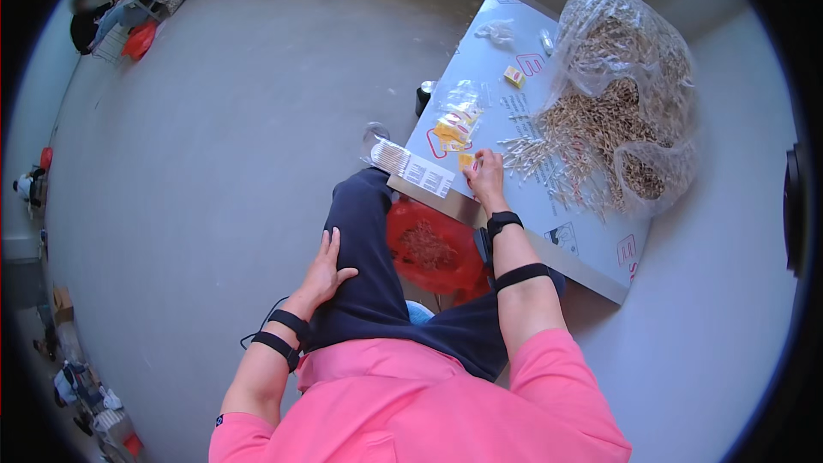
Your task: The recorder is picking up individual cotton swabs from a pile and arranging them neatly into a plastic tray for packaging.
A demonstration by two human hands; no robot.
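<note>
My right hand (pixel 487 180) is at the table's near edge, its fingers closed on a small yellow packet (pixel 467 161) that lies low against the tabletop. My left hand (pixel 322 270) rests on my left thigh, fingers stretched and thumb apart, holding nothing. Beside the right hand, to its right, thin pale-tipped sticks (pixel 540 154) spread loose on the table. Further left lie yellow packets in clear plastic (pixel 457 124). A white printed sheet (pixel 427 175) sits at the table's near left corner.
A big clear bag (pixel 591 60) of brown sticks slumps on the right of the table (pixel 506 21). A small yellow box (pixel 513 76) stands farther back. Below the near edge hangs a red bag (pixel 429 244) with bits inside. Another person (pixel 90 21) sits far left.
</note>
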